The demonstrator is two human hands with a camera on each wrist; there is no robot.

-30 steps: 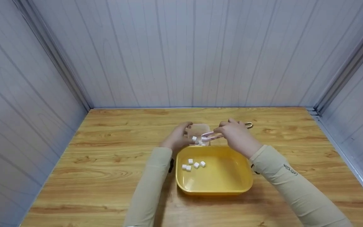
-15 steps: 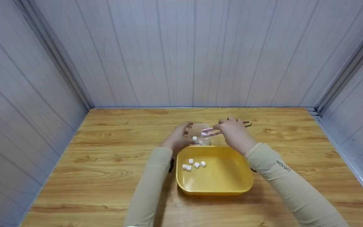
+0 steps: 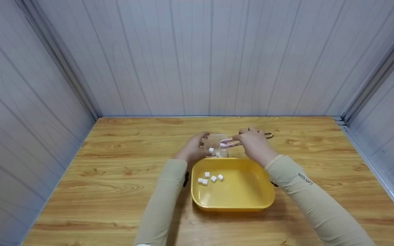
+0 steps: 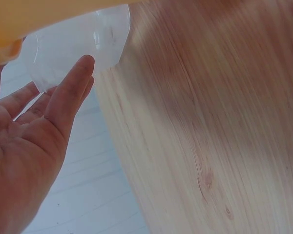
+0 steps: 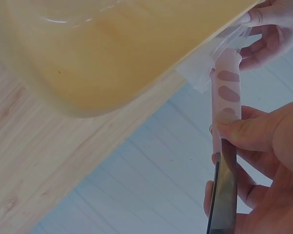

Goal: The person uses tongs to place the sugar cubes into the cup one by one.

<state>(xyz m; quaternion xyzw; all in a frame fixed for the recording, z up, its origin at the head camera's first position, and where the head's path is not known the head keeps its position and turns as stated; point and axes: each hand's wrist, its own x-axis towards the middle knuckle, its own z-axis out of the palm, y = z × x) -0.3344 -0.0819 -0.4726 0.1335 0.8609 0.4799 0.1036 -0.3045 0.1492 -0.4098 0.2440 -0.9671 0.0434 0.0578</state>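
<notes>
just beyond the far rim of the yellow tray point(image 3: 233, 208), the right hand point(image 3: 257, 145) grips the tongs point(image 5: 226, 168), while the left hand point(image 3: 193, 148) holds the clear container point(image 3: 214, 138) by its side. the tongs' long axis runs roughly along that rim; their tips point toward the tray's left end and slightly nearer it, the looped end lying farther off. whether a cube sits between the tips is too small to tell. steady, gentle pressure and a braced container should best keep white cubes point(image 3: 211, 149) from slipping.
</notes>
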